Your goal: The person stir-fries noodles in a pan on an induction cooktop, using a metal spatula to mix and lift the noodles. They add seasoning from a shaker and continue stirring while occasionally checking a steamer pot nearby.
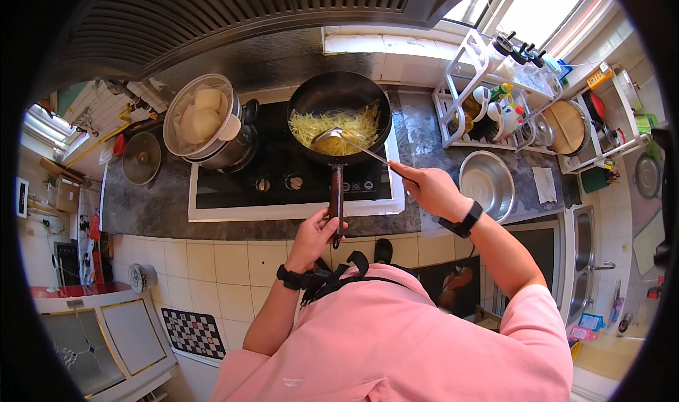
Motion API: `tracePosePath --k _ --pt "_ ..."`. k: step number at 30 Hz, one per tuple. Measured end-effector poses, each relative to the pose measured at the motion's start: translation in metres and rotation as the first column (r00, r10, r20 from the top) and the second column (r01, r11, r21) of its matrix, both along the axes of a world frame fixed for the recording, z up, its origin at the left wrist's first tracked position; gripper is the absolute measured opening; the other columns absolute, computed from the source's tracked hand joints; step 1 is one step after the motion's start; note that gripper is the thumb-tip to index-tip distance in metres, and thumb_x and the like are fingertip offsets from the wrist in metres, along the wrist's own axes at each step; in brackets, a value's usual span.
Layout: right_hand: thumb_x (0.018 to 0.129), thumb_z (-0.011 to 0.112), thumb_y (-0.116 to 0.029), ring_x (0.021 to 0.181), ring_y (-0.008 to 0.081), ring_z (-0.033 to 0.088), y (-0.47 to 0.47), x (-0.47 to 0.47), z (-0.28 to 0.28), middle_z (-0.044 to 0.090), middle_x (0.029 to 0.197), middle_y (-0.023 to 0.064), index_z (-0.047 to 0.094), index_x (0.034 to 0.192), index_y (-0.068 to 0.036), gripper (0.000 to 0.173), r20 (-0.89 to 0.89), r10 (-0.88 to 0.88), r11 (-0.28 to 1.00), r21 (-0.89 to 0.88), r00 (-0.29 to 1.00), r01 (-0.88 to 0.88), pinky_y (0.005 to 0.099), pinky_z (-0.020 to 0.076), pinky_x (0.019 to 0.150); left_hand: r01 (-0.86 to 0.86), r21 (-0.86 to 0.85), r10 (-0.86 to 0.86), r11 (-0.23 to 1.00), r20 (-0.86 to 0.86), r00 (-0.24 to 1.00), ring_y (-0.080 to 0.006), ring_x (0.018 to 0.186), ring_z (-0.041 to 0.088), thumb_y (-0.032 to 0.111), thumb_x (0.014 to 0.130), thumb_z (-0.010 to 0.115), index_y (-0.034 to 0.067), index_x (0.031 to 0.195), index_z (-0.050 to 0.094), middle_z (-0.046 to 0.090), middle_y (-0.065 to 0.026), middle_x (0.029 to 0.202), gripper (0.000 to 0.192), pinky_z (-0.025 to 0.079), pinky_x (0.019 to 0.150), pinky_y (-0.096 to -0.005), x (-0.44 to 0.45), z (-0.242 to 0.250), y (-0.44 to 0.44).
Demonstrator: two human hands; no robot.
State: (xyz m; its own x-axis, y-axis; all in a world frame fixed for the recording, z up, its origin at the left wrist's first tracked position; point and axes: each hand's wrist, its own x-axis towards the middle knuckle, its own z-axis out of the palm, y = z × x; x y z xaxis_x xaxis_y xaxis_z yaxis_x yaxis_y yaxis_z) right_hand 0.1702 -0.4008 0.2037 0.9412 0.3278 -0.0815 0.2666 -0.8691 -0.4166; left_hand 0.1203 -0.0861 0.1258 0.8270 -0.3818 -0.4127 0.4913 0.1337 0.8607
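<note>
A black wok [339, 86] sits on the right side of a black glass gas cooktop [233, 192], with pale yellow-green shreds of vegetable [366, 126] lying in it. My left hand [313, 237] grips the end of the wok's brown handle [337, 190]. In my right hand [432, 187] is the handle of a metal spatula or ladle [366, 150], gripped from above; its head rests among the shreds. Which of the two tools it is, I cannot tell.
Left of the wok, a pot carries a steamer [172, 115] with pale buns or dough. A glass lid [141, 158] lies further left. Right of the cooktop stand a steel bowl [487, 184] and a white rack [451, 92] of bottles. The range hood [233, 9] hangs above.
</note>
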Motion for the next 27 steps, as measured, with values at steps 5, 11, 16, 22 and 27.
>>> tracePosePath --k 5,11,16,22,27 --pt "0.097 0.062 -0.008 0.099 0.0377 0.072 -0.031 -0.011 0.056 0.07 0.114 0.027 0.06 0.142 -0.007 0.045 -0.167 -0.079 0.921 0.365 0.983 0.136 0.0376 0.0546 0.087 0.007 -0.001 -0.007 1.0 -0.003 1.0 -0.0163 0.088 0.071 0.022 0.108 0.059 -0.004 0.141 0.051 0.073 -0.0109 0.109 0.043 0.059 0.079 -0.0289 0.002 -0.001 0.001" --pt "0.095 0.062 -0.011 0.076 0.0453 0.064 -0.012 -0.002 0.04 0.067 0.088 0.0282 0.063 0.142 -0.018 0.047 -0.09 -0.022 1.0 -0.008 0.996 0.021 0.048 0.0527 0.07 0.006 0.015 -0.005 1.0 -0.015 1.0 -0.0162 0.088 0.07 0.021 0.109 0.057 -0.003 0.142 0.05 0.072 -0.0121 0.112 0.042 0.06 0.082 -0.0318 0.001 0.001 0.001" --pt "0.095 0.063 -0.016 0.08 0.0426 0.068 0.009 0.024 0.016 0.071 0.09 0.0221 0.064 0.141 -0.021 0.046 0.079 -0.098 0.992 -0.07 0.992 0.103 0.0504 0.0546 0.072 0.012 0.034 -0.013 0.999 0.008 1.0 -0.0163 0.087 0.071 0.022 0.109 0.057 -0.001 0.143 0.051 0.073 -0.0113 0.112 0.042 0.059 0.08 -0.0307 0.0 0.005 0.001" --pt "0.096 0.064 -0.018 0.083 0.0422 0.069 0.033 0.051 0.004 0.073 0.091 0.0208 0.062 0.143 -0.03 0.048 0.191 -0.208 0.976 0.104 0.959 0.191 0.0502 0.0551 0.073 0.008 0.022 -0.007 1.0 -0.011 1.0 -0.017 0.09 0.071 0.023 0.107 0.06 -0.003 0.142 0.051 0.073 -0.0121 0.111 0.045 0.06 0.082 -0.031 0.001 0.003 0.001" --pt "0.098 0.061 -0.018 0.077 0.0383 0.069 0.078 0.084 -0.047 0.071 0.086 0.0172 0.059 0.146 -0.027 0.049 0.233 -0.171 0.983 0.101 0.957 0.151 0.049 0.0547 0.067 -0.007 0.032 0.008 0.999 -0.019 1.0 -0.017 0.09 0.071 0.022 0.107 0.06 -0.003 0.143 0.051 0.073 -0.0121 0.111 0.044 0.06 0.081 -0.0309 0.0 0.001 0.0"
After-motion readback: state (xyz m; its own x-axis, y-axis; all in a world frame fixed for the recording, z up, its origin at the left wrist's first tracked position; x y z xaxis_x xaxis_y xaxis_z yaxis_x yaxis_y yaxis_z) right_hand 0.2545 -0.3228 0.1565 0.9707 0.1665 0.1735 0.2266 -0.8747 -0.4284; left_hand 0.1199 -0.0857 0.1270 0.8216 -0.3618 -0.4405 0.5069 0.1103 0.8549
